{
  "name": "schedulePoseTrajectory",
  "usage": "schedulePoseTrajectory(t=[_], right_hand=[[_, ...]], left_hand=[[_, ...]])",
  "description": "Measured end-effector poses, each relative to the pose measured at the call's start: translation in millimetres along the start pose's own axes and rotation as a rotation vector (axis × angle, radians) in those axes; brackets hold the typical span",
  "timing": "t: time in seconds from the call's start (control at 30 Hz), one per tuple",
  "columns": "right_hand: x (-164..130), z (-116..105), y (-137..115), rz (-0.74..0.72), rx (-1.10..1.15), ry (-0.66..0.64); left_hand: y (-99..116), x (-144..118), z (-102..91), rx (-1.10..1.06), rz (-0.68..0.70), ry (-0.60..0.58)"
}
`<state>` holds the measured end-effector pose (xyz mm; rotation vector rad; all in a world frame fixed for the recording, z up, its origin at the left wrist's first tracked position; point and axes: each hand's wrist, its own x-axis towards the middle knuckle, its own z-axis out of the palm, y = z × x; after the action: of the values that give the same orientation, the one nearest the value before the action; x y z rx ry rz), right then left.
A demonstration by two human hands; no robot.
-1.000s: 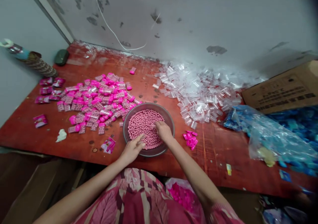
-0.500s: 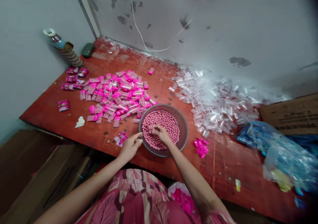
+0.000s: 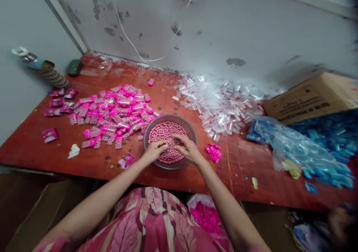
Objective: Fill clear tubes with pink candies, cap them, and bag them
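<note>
A grey bowl (image 3: 192,127) of small pink balls (image 3: 162,131) stands in front of me at the table's edge. Over the balls, my left hand (image 3: 154,150) pinches a small clear jar (image 3: 170,144) that looks filled with pink balls. Its outline blends into the balls behind it. Close on its right side is my right hand (image 3: 188,149), fingers apart and curved toward the jar. Filled jars with pink caps (image 3: 112,114) lie heaped left of the bowl. To the right are a small pile of pink caps (image 3: 213,153) and a big heap of empty clear jars (image 3: 220,106).
Pink printed packets (image 3: 50,135) and a wrapped bottle (image 3: 50,73) stand at the left of the red table (image 3: 92,162). A cardboard box (image 3: 302,103) and blue pieces in plastic (image 3: 291,136) occupy the right. A bag of pink caps (image 3: 207,214) sits below the edge.
My left hand has moved from the bowl's rim to the jar over the balls. My right hand, earlier closed at the jar, has spread its fingers. The view has turned right.
</note>
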<state>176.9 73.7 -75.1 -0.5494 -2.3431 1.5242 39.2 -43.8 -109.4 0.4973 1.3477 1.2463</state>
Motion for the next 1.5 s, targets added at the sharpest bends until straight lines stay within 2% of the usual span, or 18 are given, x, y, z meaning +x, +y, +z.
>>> schedulePoseTrajectory(t=[0.1, 0.2, 0.3, 0.47, 0.63, 0.8, 1.0, 1.1, 1.23, 1.4, 1.5], right_hand=[[-2, -16, -6, -0.071, -0.125, -0.118], [-3, -19, -3, -0.004, -0.117, -0.162], [-3, -14, 7, 0.076, -0.032, -0.186], [-4, -5, 30, 0.218, 0.237, -0.193], [-7, 0, 48, 0.256, 0.333, -0.154], [-8, 5, 57, 0.246, 0.4, -0.088], [-4, 0, 56, 0.137, 0.18, 0.016], [-3, -8, 54, 0.102, 0.152, 0.015], [0, -14, 55, 0.123, 0.253, -0.045], [4, -6, 58, 0.145, 0.472, 0.085], [5, -3, 58, 0.173, 0.524, 0.089]], left_hand=[[6, 2, 4.0, 0.002, -0.036, -0.075], [10, 4, 7.5, 0.022, -0.061, -0.103], [9, 7, 7.1, 0.069, -0.062, -0.113], [1, 11, 3.2, 0.161, -0.049, -0.092], [-7, 19, 6.8, 0.138, -0.075, -0.063], [-3, 28, 8.3, 0.076, -0.121, -0.056], [9, 36, 10.2, -0.018, -0.192, -0.047], [14, 38, 9.7, -0.059, -0.232, -0.097], [19, 43, 6.9, -0.13, -0.317, -0.19], [23, 51, 6.1, -0.163, -0.285, -0.218], [25, 53, 5.0, -0.134, -0.269, -0.226]])
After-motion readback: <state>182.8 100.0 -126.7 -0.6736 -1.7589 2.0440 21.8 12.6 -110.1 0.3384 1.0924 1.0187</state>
